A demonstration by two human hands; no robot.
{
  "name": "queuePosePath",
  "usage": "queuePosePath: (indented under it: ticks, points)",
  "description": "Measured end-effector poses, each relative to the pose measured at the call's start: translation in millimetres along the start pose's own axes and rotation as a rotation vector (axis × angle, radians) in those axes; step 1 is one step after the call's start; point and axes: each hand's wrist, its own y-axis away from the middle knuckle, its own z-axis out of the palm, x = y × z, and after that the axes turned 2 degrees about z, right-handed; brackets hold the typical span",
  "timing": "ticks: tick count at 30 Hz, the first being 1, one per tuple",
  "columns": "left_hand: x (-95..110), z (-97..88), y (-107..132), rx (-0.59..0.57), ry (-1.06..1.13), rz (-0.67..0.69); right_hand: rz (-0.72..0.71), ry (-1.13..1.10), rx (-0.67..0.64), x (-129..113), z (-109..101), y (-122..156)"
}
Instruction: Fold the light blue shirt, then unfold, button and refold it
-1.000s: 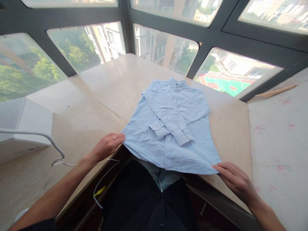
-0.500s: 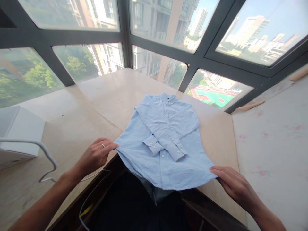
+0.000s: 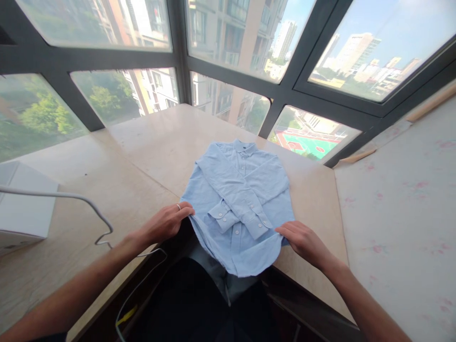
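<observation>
A light blue button-up shirt (image 3: 245,183) lies front side up, its collar toward the windows and both sleeves crossed over the chest. Its curved hem hangs past the edge of the ledge, close to my lap. My left hand (image 3: 167,222), with a ring on one finger, pinches the shirt's left side near the hem. At the opposite side, my right hand (image 3: 302,240) grips the fabric a little above the hem corner. Both cuffs rest on the lower front, between my hands.
The pale stone ledge (image 3: 142,147) runs back to dark-framed windows (image 3: 228,71). On the left stands a white box (image 3: 26,204), with a grey cable (image 3: 85,199) looping in front of it. A flower-patterned wall (image 3: 395,209) borders the right side.
Both hands have moved inward, bringing the shirt's lower sides closer together. My right hand has also risen toward the cuffs, and the hem looks narrower and slacker.
</observation>
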Motion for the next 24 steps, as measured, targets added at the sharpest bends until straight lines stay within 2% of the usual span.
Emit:
queuePosePath:
  ticks: [5, 9, 13, 20, 24]
  points:
    - [-3, -0.9, -9, -0.145, 0.084, 0.03, -0.022, 0.029, -0.058, -4, 9, -12]
    - [-9, 2.8, -12, -0.304, 0.105, 0.059, 0.042, -0.106, -0.041, 2, 19, -11]
    - [-8, 2.9, -19, -0.435, 0.094, 0.131, 0.077, -0.257, -0.111, 6, 16, -11]
    - [-7, 3.0, -30, -0.567, 0.015, 0.217, 0.047, -0.328, -0.299, 7, -5, -21]
    - [-13, 10.2, -34, -0.546, 0.09, 0.223, 0.073, -0.301, -0.364, 14, -3, -27]
